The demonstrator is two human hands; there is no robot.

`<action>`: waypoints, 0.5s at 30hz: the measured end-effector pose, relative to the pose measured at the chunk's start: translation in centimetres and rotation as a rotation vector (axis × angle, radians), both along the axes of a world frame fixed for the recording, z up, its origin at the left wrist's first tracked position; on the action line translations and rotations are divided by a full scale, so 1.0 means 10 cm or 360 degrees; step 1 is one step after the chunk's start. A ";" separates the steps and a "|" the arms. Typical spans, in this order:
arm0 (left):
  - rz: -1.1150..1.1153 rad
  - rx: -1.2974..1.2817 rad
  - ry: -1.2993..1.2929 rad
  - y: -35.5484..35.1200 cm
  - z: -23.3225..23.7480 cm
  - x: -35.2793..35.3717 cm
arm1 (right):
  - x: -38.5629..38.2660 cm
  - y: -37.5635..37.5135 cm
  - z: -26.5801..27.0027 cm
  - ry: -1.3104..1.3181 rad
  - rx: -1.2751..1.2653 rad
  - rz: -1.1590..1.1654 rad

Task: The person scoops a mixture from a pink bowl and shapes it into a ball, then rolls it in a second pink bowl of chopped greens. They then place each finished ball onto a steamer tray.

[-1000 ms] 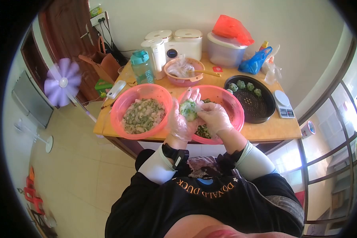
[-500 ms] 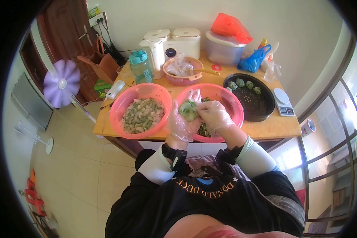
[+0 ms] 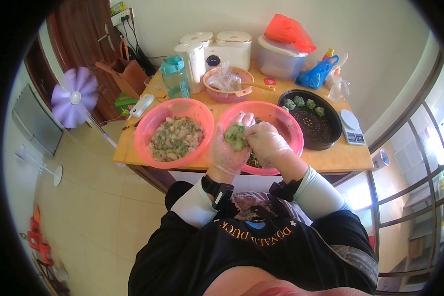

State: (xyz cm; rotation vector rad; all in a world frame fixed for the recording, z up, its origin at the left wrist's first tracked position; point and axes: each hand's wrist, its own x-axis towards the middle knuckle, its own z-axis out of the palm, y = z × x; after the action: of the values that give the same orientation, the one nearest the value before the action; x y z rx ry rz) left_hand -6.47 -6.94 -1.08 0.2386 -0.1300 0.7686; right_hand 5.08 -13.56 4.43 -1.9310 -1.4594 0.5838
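Observation:
My left hand (image 3: pixel 230 154), in a clear plastic glove, holds a pale green lump of dough (image 3: pixel 236 137) on its palm. Gloved as well, my right hand (image 3: pixel 267 143) pinches the lump's right edge with closed fingertips. Both are above the right pink bowl (image 3: pixel 294 135), where a dark green chopped mixture (image 3: pixel 254 160) partly shows. To the left, another pink bowl (image 3: pixel 142 143) holds a whitish and green chunky mixture (image 3: pixel 176 138). A round black perforated pan (image 3: pixel 314 128) on the right has several green lumps (image 3: pixel 299 101) along its back edge.
A digital scale (image 3: pixel 351 124) lies right of the pan. Behind the bowls stand a teal bottle (image 3: pixel 175 81), a white appliance (image 3: pixel 232 49), a colander (image 3: pixel 228 94) with a plastic bag, a lidded tub (image 3: pixel 281 59) and a blue bag (image 3: pixel 317 74). A purple fan (image 3: pixel 75 97) is at the left.
The lump in my left hand looks a little rounder and more closed. My hands have barely moved, and the view has shifted slightly.

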 end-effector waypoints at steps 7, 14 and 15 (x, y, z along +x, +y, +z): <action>-0.0006 -0.0090 -0.0062 -0.01 0.04 -0.02 | 0.23 -0.03 0.28 0.0844 -0.0193 0.0313; 0.0019 -0.0277 -0.0083 0.00 0.13 -0.05 | 0.08 -0.23 0.61 0.0139 0.0096 0.0022; 0.0017 -0.0279 -0.0085 0.01 0.09 -0.04 | 0.07 -0.22 0.52 -0.0161 0.0283 0.0164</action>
State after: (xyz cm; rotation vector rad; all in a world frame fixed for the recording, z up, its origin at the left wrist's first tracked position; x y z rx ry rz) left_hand -6.92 -6.82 -0.19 0.0527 -0.1111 0.7926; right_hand 5.79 -15.75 9.61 -1.7774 -1.6247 0.3914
